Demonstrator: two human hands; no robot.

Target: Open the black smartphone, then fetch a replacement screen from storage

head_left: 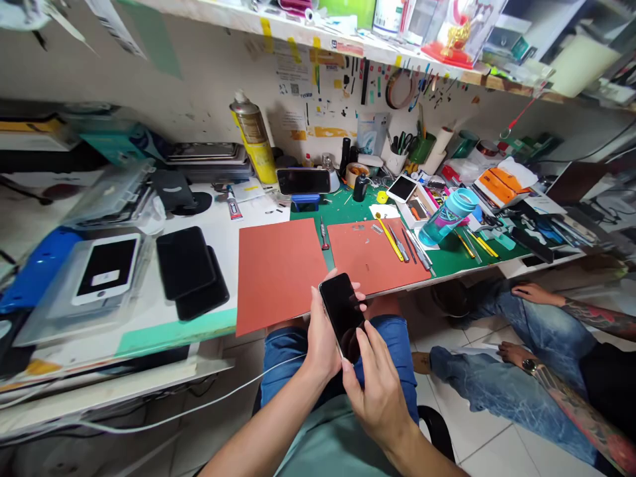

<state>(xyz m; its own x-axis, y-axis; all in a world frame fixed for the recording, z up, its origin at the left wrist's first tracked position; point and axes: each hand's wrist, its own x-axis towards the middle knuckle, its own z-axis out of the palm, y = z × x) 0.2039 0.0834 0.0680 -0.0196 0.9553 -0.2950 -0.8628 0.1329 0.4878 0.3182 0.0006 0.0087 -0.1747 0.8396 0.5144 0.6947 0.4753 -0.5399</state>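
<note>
A smartphone [342,308] with a dark, glossy screen is held over my lap, just off the table's front edge. My left hand [322,334] is wrapped round it from the left and beneath, with fingertips showing along its right side. At the phone's lower end, my right hand [372,364] has its thumb by the bottom edge and its fingers against the lower right of the screen. A white cable [213,401] runs from the lower left and passes out of sight near my left wrist; where it ends is hidden.
Two red-brown mats [283,265] lie on the table, with a screwdriver [324,235] between them. Tweezers and a yellow brush [390,237] rest on the right mat. Other phones [186,265] lie left. A blue bottle [447,217] stands right, beside a seated person [521,371].
</note>
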